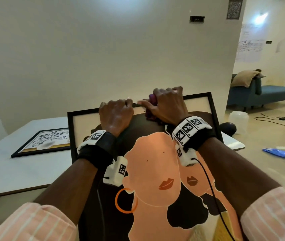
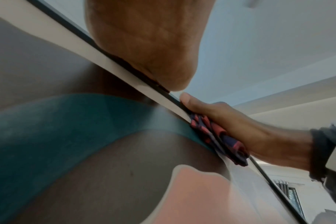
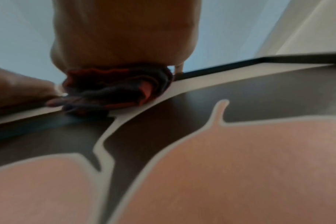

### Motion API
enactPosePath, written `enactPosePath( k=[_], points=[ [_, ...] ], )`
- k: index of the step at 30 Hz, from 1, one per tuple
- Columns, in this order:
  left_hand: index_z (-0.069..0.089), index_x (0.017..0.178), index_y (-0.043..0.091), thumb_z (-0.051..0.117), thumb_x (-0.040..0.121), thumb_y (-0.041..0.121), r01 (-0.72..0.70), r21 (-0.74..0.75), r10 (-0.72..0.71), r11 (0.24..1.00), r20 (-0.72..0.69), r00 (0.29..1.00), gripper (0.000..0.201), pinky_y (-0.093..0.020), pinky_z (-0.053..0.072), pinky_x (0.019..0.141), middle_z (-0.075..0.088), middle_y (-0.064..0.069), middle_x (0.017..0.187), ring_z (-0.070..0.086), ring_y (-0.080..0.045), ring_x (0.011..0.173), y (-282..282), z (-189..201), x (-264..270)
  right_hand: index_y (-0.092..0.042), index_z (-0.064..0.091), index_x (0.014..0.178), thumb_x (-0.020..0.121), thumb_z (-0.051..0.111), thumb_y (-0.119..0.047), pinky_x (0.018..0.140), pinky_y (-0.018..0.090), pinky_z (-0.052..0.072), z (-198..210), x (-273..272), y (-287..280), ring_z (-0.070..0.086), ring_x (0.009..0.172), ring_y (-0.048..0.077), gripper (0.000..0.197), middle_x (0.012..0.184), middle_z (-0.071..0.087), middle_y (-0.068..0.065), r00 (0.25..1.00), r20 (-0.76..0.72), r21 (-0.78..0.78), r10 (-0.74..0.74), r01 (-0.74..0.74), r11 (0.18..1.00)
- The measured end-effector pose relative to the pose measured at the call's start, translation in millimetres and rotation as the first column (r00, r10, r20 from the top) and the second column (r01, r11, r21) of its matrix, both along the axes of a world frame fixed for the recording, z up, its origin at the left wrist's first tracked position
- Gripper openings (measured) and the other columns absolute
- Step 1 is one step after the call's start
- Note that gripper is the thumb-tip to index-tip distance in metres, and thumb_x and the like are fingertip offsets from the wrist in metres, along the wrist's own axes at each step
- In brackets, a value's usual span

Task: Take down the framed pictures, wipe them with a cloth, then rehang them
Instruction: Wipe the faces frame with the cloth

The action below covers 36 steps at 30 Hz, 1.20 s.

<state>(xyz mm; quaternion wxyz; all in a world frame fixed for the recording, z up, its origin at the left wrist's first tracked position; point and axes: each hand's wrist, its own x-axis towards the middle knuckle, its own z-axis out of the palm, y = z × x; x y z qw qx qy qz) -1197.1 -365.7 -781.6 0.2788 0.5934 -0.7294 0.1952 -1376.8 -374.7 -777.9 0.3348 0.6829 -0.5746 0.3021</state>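
Observation:
A large black-framed picture (image 1: 213, 108) of two peach faces with dark hair stands tilted toward me, its bottom out of view. My left hand (image 1: 115, 113) grips its top edge, fingers curled over the back. Just to the right, my right hand (image 1: 166, 103) holds a bunched dark red and navy cloth (image 1: 151, 115) against the top rail. In the left wrist view the cloth (image 2: 219, 136) sits pressed between the right hand (image 2: 240, 122) and the frame (image 2: 98, 44). The right wrist view shows the cloth (image 3: 115, 87) on the frame's top rail (image 3: 220, 67).
A smaller black-framed floral picture (image 1: 46, 141) lies flat on the white table (image 1: 16, 167) at left. Behind is a bare wall. At right: a blue sofa (image 1: 268, 93), a clear plastic jar (image 1: 239, 120), floor cables (image 1: 277, 122) and a blue packet (image 1: 275, 152).

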Motion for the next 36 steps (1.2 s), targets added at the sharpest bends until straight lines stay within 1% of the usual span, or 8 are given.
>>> enactPosePath(
  k=[5,9,13,15,17,21,29,36],
  points=[
    [0.070,0.093,0.016,0.031,0.100,0.027,-0.025,-0.016,0.024,1.000,-0.095,0.995,0.041,-0.036,0.037,0.087,0.071,-0.011,0.100,0.063,-0.032,0.094,-3,-3,13,-0.022,0.054,0.076,0.070,0.025,-0.095,0.092,0.044,0.036,2,-51,-11,0.063,0.080,0.023,0.079,0.080,0.068,-0.002,0.995,0.095,0.048,0.029,-0.034,0.998],
    [0.072,0.089,0.017,0.031,0.099,0.030,-0.006,-0.018,0.004,1.000,-0.152,0.988,0.044,-0.034,0.035,0.087,0.072,-0.009,0.097,0.062,-0.030,0.090,-10,-5,4,-0.017,0.057,0.079,0.071,0.037,-0.091,0.085,0.042,0.040,-2,-104,-18,0.058,0.090,0.027,0.077,0.087,0.065,0.001,0.935,0.353,0.032,0.019,-0.032,0.999],
    [0.069,0.095,0.019,0.029,0.102,0.031,0.019,-0.008,-0.019,1.000,-0.092,0.996,0.043,-0.036,0.036,0.091,0.071,-0.009,0.101,0.063,-0.032,0.097,-20,-9,-8,-0.014,0.058,0.089,0.075,0.060,-0.076,0.080,0.031,0.041,-8,-121,-22,0.058,0.096,0.028,0.063,0.092,0.063,0.006,0.658,0.748,-0.100,0.079,-0.006,0.995],
    [0.068,0.103,0.020,0.026,0.103,0.031,0.020,-0.041,-0.022,0.999,-0.051,0.998,0.043,-0.038,0.035,0.091,0.071,-0.008,0.101,0.063,-0.031,0.098,-26,-15,-11,-0.008,0.061,0.101,0.076,0.060,-0.074,0.083,0.031,0.043,-11,-127,-20,0.061,0.098,0.027,0.071,0.101,0.067,0.011,0.447,0.886,-0.203,0.123,0.136,0.970],
    [0.067,0.103,0.019,0.026,0.104,0.037,0.042,-0.065,-0.048,0.997,-0.105,0.993,0.045,-0.040,0.032,0.091,0.070,-0.007,0.101,0.059,-0.031,0.100,-36,-24,-7,-0.005,0.059,0.109,0.075,0.059,-0.076,0.082,0.029,0.044,-17,-128,-15,0.062,0.100,0.025,0.079,0.106,0.066,0.011,0.348,0.921,-0.289,0.177,0.301,0.909],
    [0.065,0.111,0.022,0.026,0.103,0.049,0.114,-0.047,-0.121,0.992,-0.185,0.975,0.048,-0.040,0.027,0.096,0.065,-0.005,0.113,0.051,-0.027,0.111,-54,-47,-7,-0.009,0.059,0.106,0.077,0.062,-0.071,0.075,0.019,0.037,-52,-88,5,0.055,0.088,0.014,0.069,0.099,0.061,0.002,0.489,0.847,-0.363,0.209,0.246,0.899],
    [0.061,0.126,0.025,0.032,0.098,0.059,0.143,0.141,-0.116,0.980,-0.186,0.976,0.053,-0.042,0.024,0.103,0.057,-0.005,0.130,0.043,-0.028,0.126,-102,-75,-18,-0.009,0.060,0.099,0.086,0.059,-0.059,0.073,0.029,0.046,-169,19,36,0.052,0.079,0.017,0.051,0.090,0.061,0.006,0.824,0.494,-0.228,0.277,-0.184,0.956],
    [0.060,0.126,0.025,0.038,0.097,0.057,0.137,0.160,-0.105,0.978,-0.193,0.975,0.049,-0.041,0.022,0.106,0.057,-0.005,0.132,0.042,-0.027,0.129,-130,-95,-11,-0.009,0.060,0.111,0.092,0.045,-0.062,0.081,0.041,0.051,-206,42,32,0.061,0.095,0.025,0.058,0.106,0.066,0.010,0.886,0.404,0.002,0.230,-0.252,0.968]
  ],
)
